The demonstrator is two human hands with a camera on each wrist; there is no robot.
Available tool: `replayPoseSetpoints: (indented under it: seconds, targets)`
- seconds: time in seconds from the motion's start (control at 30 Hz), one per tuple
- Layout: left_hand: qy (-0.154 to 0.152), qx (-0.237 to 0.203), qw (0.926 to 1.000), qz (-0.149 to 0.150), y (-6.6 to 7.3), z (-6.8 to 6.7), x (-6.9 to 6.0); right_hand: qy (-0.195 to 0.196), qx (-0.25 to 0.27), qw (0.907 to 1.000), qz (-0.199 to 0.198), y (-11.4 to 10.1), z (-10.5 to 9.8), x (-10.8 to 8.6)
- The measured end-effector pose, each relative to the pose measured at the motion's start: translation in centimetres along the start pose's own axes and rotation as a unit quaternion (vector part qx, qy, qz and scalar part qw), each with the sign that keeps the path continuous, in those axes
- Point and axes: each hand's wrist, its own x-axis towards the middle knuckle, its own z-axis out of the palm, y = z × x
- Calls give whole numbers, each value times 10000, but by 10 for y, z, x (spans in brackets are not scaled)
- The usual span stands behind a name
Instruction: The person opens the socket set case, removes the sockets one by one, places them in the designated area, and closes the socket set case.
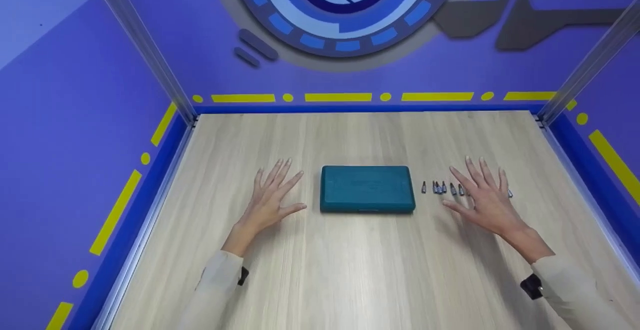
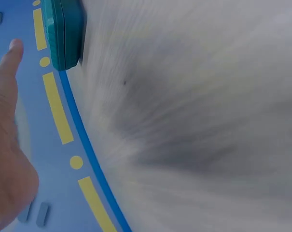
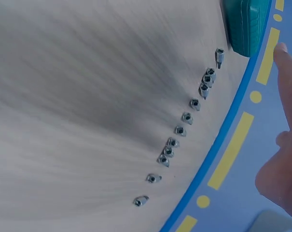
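Note:
A dark teal plastic case (image 1: 367,189) lies closed on the wooden table, between the two hands. Left of it, the left hand (image 1: 270,200) is held with fingers spread and holds nothing. To the right of the case, small metal bit sockets (image 1: 443,187) lie in a row. The right hand (image 1: 487,204), fingers also spread, is over the right part of that row and hides some of it from the head view. The right wrist view shows the row in full: several silvery bit sockets (image 3: 187,117) with square holes, some close together, running away from the case's corner (image 3: 243,29).
The table (image 1: 350,270) has pale wood grain. Blue-purple panels with yellow dashes (image 1: 338,97) wall it at the back and both sides, and metal posts (image 1: 145,45) stand at the rear corners. A dark wrist device (image 1: 531,287) shows at the right sleeve.

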Motion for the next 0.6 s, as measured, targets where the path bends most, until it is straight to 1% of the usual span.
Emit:
replayPoseSetpoints:
  seconds: [0.1,0.17,0.33,0.43,0.53,0.6]
  targets:
    - [63,362,9993,-36,0,-7,-3,54,-176,9998,-2,1,-6,-1]
    - [32,636,9979,-116,-1,-12,-4,34,-269,9996,-3,1,-9,-1]
    - [30,1269,9914,-321,-6,-20,-6,-21,-499,9987,-103,1,-12,-1]
    - [2,1392,9892,-451,-8,-23,-8,-30,-628,9979,-160,1,-13,-1]
    - [-72,1364,9889,-586,-9,-25,-10,-49,-666,9976,-182,0,-13,-3]
    - [-53,1393,9884,-611,-9,-26,-12,-67,-683,9975,-194,-2,-13,-4]
